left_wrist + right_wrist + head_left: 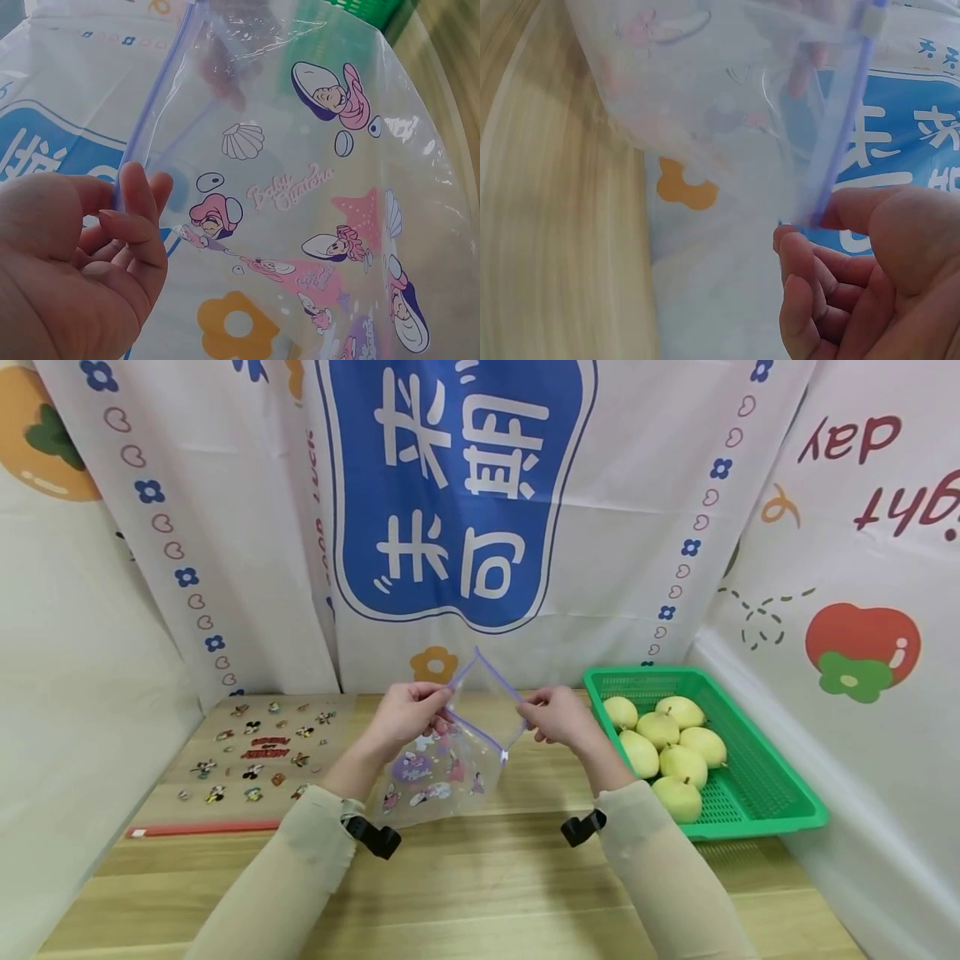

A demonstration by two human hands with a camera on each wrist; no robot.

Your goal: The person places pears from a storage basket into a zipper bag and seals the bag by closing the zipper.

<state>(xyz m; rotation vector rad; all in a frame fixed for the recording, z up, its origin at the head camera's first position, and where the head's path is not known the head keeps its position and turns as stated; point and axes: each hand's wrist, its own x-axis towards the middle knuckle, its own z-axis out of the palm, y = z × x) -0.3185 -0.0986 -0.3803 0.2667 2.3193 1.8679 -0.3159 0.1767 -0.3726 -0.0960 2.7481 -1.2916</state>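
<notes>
A clear zip bag [431, 772] with pink and purple cartoon prints is held up over the table, its purple-edged mouth spread apart in a diamond shape. My left hand [408, 718] pinches the left side of that rim, and my right hand [558, 717] pinches the right side. In the left wrist view the thumb and fingers of the left hand [97, 255] grip the purple zip edge of the bag [300, 150]. The right wrist view has the right hand [877, 262] pinching the rim of the bag [705, 97]. Nothing shows inside the bag.
A green basket [780, 777] with several yellow-green pears [684, 766] stands on the right of the wooden table [480, 893]. Flat on the left lies another clear bag [247, 752] with a red zip edge. Printed white cloth [630, 527] hangs behind and at both sides.
</notes>
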